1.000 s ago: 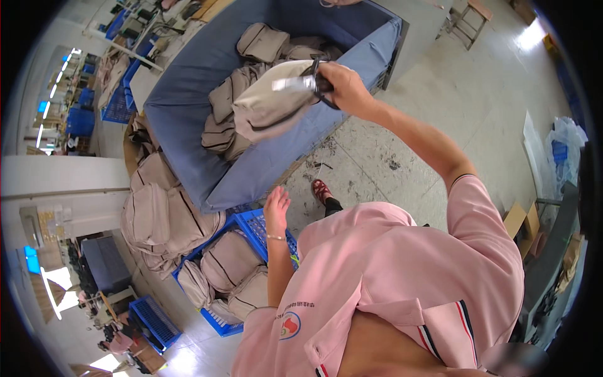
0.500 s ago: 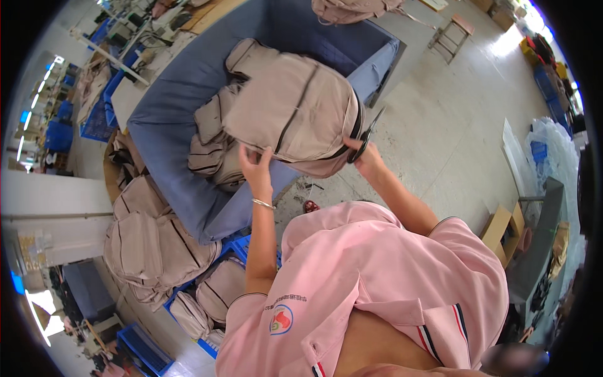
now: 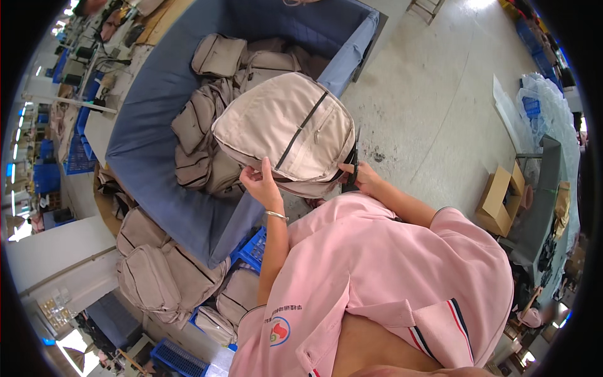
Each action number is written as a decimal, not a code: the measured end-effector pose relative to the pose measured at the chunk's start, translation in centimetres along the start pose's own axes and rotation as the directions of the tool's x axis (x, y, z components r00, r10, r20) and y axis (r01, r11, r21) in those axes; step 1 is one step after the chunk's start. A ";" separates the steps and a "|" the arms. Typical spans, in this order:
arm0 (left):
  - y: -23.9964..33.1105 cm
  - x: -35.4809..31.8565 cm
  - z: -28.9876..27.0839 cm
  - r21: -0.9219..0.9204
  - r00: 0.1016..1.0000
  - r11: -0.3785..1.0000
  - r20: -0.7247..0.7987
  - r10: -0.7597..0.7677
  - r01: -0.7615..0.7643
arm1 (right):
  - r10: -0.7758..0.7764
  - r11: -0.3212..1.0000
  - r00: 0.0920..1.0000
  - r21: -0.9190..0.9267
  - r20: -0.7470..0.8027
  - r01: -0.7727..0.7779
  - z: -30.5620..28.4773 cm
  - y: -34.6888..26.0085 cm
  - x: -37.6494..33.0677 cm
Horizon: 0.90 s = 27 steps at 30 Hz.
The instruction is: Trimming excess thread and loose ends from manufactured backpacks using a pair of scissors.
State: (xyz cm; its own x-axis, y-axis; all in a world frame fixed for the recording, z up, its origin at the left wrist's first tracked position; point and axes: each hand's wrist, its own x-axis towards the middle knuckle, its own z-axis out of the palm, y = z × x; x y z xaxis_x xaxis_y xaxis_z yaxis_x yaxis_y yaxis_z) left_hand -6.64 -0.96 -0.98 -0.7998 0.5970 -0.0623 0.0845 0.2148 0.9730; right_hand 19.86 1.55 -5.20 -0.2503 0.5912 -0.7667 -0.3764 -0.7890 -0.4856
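A beige backpack (image 3: 286,129) with a dark zipper strip across its front is held up before me, tilted, partly over the blue fabric bin. My left hand (image 3: 262,187) grips its near lower edge, with the thumb on the fabric and the fingers underneath. My right hand (image 3: 364,178) is closed at the right-hand end of the bag, pinching its edge. Black-handled scissors (image 3: 352,168) are also in the right hand, their blades pointing up and away beside the bag. The bag hides its own underside.
The large blue bin (image 3: 151,144) holds several beige bags (image 3: 193,119). More backpacks (image 3: 151,273) are piled at lower left, beside blue crates (image 3: 254,248). An open cardboard box (image 3: 496,204) and a grey bench (image 3: 541,195) stand on the right.
The backpack has come nearer my body and turned slightly, both hands still on it. The scissors have swung more upright. My view has shifted, showing more bags in the bin.
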 end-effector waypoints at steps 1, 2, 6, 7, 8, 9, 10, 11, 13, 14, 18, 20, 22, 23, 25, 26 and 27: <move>0.2 0.1 0.3 0.007 1.000 1.000 0.004 -0.009 0.009 | -0.003 1.000 1.000 -0.029 -0.024 0.003 -0.6 -0.5 0.1; 0.4 0.3 0.5 0.008 0.999 0.999 0.015 -0.034 0.034 | -0.007 0.998 0.999 -0.058 -0.048 0.005 -1.2 -1.0 0.2; 0.1 1.4 0.7 0.009 0.997 0.997 -0.012 -0.078 0.078 | -0.484 0.801 0.863 -0.471 -0.143 0.371 -2.9 -4.4 1.1; -0.1 1.7 0.8 0.004 0.996 0.996 -0.012 -0.090 0.090 | -0.480 0.805 0.864 -0.469 -0.152 0.364 -3.1 -5.7 1.8; -0.2 2.0 0.7 0.011 0.996 0.996 -0.006 -0.093 0.093 | -0.608 0.674 0.785 -0.599 -0.119 0.432 -3.2 -7.2 2.7; -0.3 2.1 0.6 0.008 0.996 0.996 -0.002 -0.085 0.085 | -0.716 0.515 0.695 -0.714 -0.055 0.474 -3.2 -9.0 3.6; -0.4 2.0 0.5 0.007 0.997 0.997 -0.001 -0.080 0.080 | -0.744 0.449 0.668 -0.747 -0.009 0.490 -2.0 -11.0 4.1; -0.5 1.8 0.4 0.014 0.996 0.996 -0.013 -0.089 0.089 | -0.765 0.379 0.643 -0.776 0.044 0.504 0.1 -12.9 4.2; 0.0 1.6 0.4 -0.001 0.995 0.995 -0.011 -0.099 0.099 | -0.697 0.481 0.716 -0.710 0.046 0.514 3.9 -16.3 5.1; 0.4 1.6 0.6 -0.010 0.995 0.995 -0.004 -0.097 0.097 | -0.693 0.485 0.719 -0.706 0.049 0.515 4.7 -17.1 6.7; 5.3 0.8 2.4 0.461 0.977 0.875 -0.075 0.202 -0.145 | -0.634 0.532 0.735 -0.554 0.240 0.640 8.3 -19.0 10.3; 7.3 2.3 3.4 0.459 0.957 0.861 -0.069 0.281 -0.220 | -0.585 0.553 0.768 -0.565 0.260 0.612 8.7 -19.2 10.5; 9.9 5.7 5.1 0.513 0.842 0.671 0.257 0.474 -0.535 | -0.542 0.486 0.773 -0.627 0.331 0.609 7.8 -19.2 10.9; 11.0 7.6 6.3 0.382 0.832 0.740 0.306 0.464 -0.553 | -0.453 0.581 0.826 -0.592 0.335 0.558 8.3 -19.4 10.1; 12.1 11.6 9.1 0.323 0.779 0.741 0.472 0.413 -0.589 | -0.441 0.556 0.820 -0.606 0.364 0.568 7.7 -18.7 10.0; 11.6 14.1 10.4 0.314 0.751 0.731 0.530 0.394 -0.605 | -0.433 0.522 0.809 -0.622 0.397 0.584 7.6 -18.5 10.1; 11.1 16.4 11.7 0.300 0.718 0.722 0.586 0.375 -0.623 | -0.472 0.467 0.774 -0.625 0.422 0.626 6.9 -17.6 11.0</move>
State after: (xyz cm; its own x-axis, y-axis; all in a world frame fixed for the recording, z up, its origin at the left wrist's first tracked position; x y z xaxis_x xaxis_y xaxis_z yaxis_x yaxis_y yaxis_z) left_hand -11.81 20.26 6.18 -0.1941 0.9624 0.1900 0.7376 0.0155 0.6750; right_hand 17.62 23.08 -2.16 -0.3920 0.9008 -0.1870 0.2250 -0.1032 -0.9689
